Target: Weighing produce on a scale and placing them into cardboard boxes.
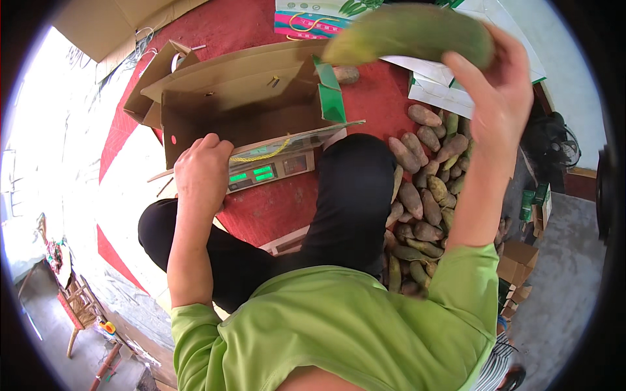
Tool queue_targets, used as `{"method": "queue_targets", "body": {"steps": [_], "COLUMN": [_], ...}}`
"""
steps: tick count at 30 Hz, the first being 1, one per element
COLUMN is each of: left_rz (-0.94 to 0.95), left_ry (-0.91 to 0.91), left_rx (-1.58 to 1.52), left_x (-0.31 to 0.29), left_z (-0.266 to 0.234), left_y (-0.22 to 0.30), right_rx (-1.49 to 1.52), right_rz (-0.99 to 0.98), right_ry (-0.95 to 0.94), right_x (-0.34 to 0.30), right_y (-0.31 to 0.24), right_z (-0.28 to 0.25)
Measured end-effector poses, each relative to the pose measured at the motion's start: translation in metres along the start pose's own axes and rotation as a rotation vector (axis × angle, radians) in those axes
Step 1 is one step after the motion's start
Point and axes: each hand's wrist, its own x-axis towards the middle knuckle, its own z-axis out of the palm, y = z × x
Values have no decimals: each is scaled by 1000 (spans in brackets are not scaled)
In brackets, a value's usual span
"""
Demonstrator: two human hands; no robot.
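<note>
My right hand (499, 91) is raised at the upper right, its fingers and thumb closed around one end of a thick, long green radish-like vegetable (411, 38). Its other end, paler and yellowish, points left. With fingers curled over the near rim, my left hand (201, 169) grips an open cardboard box (235, 107). The box has raised flaps and a yellow cord handle on its near side; its visible inside looks bare. Beneath its near edge shows a digital scale (264, 173) with lit green displays, partly hidden by the box.
At my right lies a heap of brownish-red and green root vegetables (427, 202). Printed cartons (313, 23) stand at the far side, on a red floor covering (261, 218). Further right are a black fan (554, 140) and small boxes (518, 260). A wooden chair (77, 306) stands lower left.
</note>
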Motion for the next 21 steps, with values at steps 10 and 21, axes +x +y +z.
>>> {"method": "queue_targets", "body": {"steps": [10, 21], "left_rz": [32, -19], "left_ry": [-32, -45], "left_rx": [38, -2], "left_x": [1, 3], "left_z": [1, 3], "left_y": [1, 6], "right_rx": [-266, -111], "right_rz": [-192, -21], "right_ry": [-820, -772], "right_x": [-16, -13], "right_y": [68, 49], "right_z": [174, 151]}}
